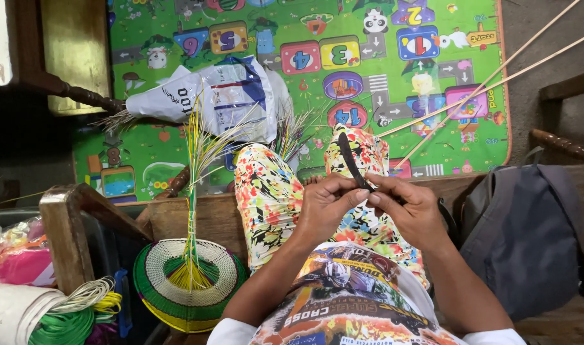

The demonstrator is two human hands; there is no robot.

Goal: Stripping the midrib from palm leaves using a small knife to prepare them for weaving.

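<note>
My left hand (pixel 328 206) and my right hand (pixel 412 211) meet over my lap, above legs in bright flowered trousers (pixel 266 198). Between them they hold a dark curved knife blade (pixel 351 160) that points up and away from me. The left thumb and fingers pinch it near its base. My right hand grips the lower part, and thin pale cane strips (pixel 490 83) run from it up to the right across the mat. Whether the strips lie against the blade I cannot tell.
A half-woven green, yellow and white round basket base (pixel 177 281) with long loose strands (pixel 199 147) leans at the left. A white plastic sack (pixel 209 96) lies on the colourful play mat (pixel 400 70). A grey bag (pixel 528 236) rests on the wooden bench at right. Coiled plastic strips (pixel 75 313) are bottom left.
</note>
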